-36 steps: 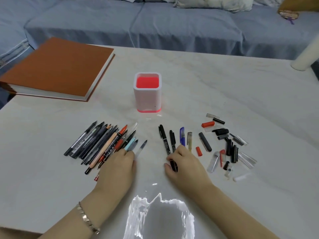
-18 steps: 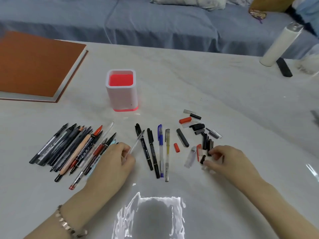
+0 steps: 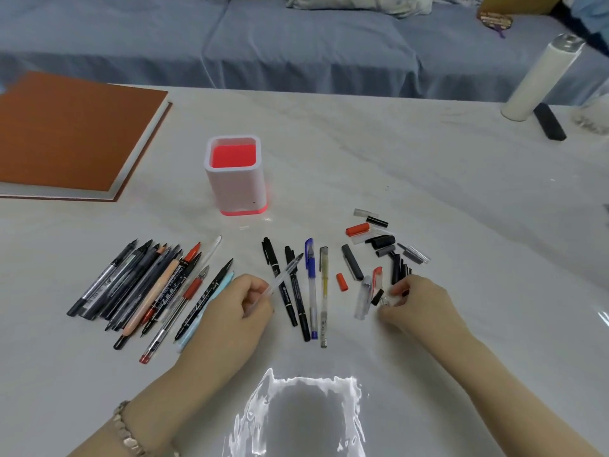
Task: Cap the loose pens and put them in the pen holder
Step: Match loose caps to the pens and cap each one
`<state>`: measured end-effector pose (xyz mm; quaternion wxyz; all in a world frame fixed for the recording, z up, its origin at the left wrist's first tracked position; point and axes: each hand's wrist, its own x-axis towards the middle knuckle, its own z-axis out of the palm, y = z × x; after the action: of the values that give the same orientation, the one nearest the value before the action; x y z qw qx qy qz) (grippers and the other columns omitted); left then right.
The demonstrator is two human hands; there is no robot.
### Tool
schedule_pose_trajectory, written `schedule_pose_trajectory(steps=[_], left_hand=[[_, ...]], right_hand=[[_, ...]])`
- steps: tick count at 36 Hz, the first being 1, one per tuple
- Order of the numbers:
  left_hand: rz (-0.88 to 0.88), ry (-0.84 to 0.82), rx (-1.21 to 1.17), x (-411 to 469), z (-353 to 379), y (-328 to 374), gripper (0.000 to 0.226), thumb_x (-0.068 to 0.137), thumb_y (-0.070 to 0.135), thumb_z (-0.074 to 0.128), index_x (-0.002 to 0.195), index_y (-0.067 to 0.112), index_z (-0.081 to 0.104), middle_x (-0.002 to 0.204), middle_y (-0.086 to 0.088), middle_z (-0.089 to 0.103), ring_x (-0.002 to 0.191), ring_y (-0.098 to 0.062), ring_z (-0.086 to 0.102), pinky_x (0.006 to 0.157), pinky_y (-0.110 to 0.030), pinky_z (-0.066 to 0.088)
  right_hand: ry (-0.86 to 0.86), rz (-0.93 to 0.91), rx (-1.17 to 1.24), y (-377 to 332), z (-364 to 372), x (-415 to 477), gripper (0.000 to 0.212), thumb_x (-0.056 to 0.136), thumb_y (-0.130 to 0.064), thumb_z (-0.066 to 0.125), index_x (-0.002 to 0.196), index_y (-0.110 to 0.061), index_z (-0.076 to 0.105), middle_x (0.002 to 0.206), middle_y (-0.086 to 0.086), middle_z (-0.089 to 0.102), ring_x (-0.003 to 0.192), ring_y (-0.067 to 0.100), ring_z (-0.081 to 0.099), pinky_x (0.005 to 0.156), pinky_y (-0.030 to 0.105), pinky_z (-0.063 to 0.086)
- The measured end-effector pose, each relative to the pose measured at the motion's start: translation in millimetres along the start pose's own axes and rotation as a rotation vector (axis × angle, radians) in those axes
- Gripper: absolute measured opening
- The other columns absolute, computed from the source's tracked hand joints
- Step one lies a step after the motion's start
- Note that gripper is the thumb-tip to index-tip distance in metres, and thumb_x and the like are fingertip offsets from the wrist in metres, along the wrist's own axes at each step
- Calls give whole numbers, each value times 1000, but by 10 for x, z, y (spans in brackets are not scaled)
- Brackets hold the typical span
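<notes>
A white pen holder [image 3: 235, 189] with a red inside stands upright at the table's middle. My left hand [image 3: 239, 316] grips a clear uncapped pen [image 3: 286, 273], tip pointing up and right, lifted over the capped pens. Several uncapped pens [image 3: 145, 288] lie in a row to the left. Several capped pens [image 3: 311, 288] lie between my hands. My right hand [image 3: 417, 303] pinches a small clear cap [image 3: 389, 301] at the near edge of the pile of loose caps [image 3: 382, 249].
An orange-brown book [image 3: 71, 133] lies at the far left. A white cylinder bottle [image 3: 540, 77] and a black bar [image 3: 549, 122] sit at the far right. A blue sofa [image 3: 296, 41] runs behind the table. A bright glare patch [image 3: 296, 417] lies near the front edge.
My left hand lifted the clear pen from the uncapped row. My right hand left the capped pens, moved right to the cap pile and closed on a clear cap.
</notes>
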<state>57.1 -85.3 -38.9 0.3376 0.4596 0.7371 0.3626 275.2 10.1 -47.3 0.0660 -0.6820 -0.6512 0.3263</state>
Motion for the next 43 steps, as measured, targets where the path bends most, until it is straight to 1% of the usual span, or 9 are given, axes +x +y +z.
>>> schedule_pose_trajectory(steps=[4,6,10,17,23,30,36,41,43], left_hand=[[-8,-5,-76,-21,-21,29,16,87,15,55,77,27,58,78,-6,65,72,-19,58,68,-27,48],[4,-1,-111,-34,-31,56,16,87,18,57,75,28,59,72,-4,63,61,-8,53,64,-19,45],[13,-8,-193,-67,-35,148,14,86,18,59,75,26,61,63,-1,60,49,1,47,51,-7,39],[35,-79,-288,-166,-40,221,10,83,15,62,78,23,65,55,7,60,49,0,49,51,-11,43],[55,-104,-304,-215,-38,221,16,81,15,64,72,28,67,57,7,61,55,-7,53,53,-16,43],[75,-109,-268,-225,-33,201,3,75,40,67,78,39,66,62,8,62,59,-8,54,56,-19,44],[84,-98,-227,-250,-28,230,12,80,26,64,82,37,64,73,-6,60,61,-16,53,58,-25,44],[97,-102,-192,-258,-34,232,15,80,25,66,84,40,63,73,8,61,61,-6,53,59,-15,43],[95,-98,-182,-248,-36,232,14,79,28,68,84,40,63,73,14,63,64,-7,55,61,-19,47]], right_hand=[[40,-52,306,-88,-67,-71,8,78,-23,68,77,-15,67,57,-11,58,47,-2,51,50,16,37],[38,-74,478,-175,-99,-136,7,79,-18,67,74,-14,70,48,-14,57,41,-5,48,45,9,38],[-57,-126,803,-369,-137,-290,9,81,-7,62,79,-11,70,63,-5,70,59,-1,63,60,8,51],[-152,-84,1233,-563,-93,-416,12,82,-12,58,91,-7,63,68,1,71,71,8,68,66,14,54],[-198,-39,1366,-633,13,-484,14,82,-3,58,94,-6,64,71,1,73,71,8,69,69,16,56],[-281,-22,1364,-643,53,-547,23,63,-13,63,85,-8,67,71,2,72,66,7,66,64,15,55],[-282,-16,1338,-630,53,-549,20,65,-10,63,84,-5,66,69,1,72,64,6,66,64,16,56],[-306,-22,1301,-626,79,-566,10,73,-2,61,80,-7,66,68,4,72,61,8,66,64,16,56],[-317,-23,1293,-624,89,-574,10,71,-3,62,79,-7,66,69,5,72,61,9,66,65,17,56]])
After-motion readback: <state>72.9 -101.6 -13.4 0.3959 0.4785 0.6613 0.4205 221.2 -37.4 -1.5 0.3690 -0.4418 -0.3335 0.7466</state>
